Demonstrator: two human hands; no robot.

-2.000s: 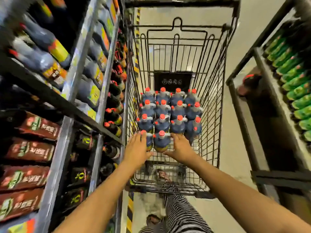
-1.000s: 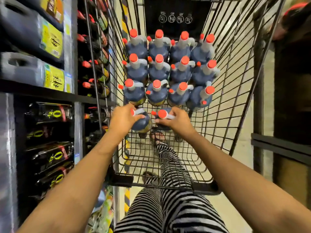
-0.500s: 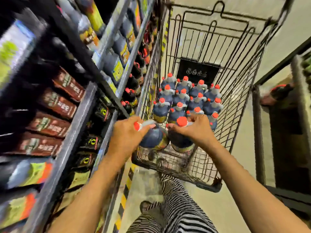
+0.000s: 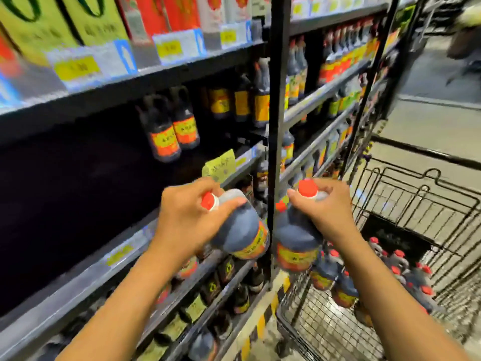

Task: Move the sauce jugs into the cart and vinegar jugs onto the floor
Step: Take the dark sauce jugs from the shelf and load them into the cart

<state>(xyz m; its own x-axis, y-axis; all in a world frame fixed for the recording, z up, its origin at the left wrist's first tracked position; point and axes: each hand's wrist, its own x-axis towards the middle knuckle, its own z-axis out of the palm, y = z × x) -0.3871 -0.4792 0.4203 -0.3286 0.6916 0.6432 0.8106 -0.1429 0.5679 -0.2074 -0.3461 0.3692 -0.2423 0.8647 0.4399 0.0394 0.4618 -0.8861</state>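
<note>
Hands full: left hand (image 4: 187,222) grips left jug (image 4: 242,230), right hand (image 4: 330,217) grips right jug (image 4: 294,238); both just lifted from cart (image 4: 395,239) toward shelf (image 4: 78,282); probably vinegar, floor-bound.

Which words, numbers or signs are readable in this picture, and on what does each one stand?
Nothing reads clearly.
Price tags: blurred.
Handwritten note: blurred.
Label on the left jug: blurred.
Label on the right jug: blurred.
Black cart sign: blurred.
Yellow boxes: green marks, cut off.
</note>
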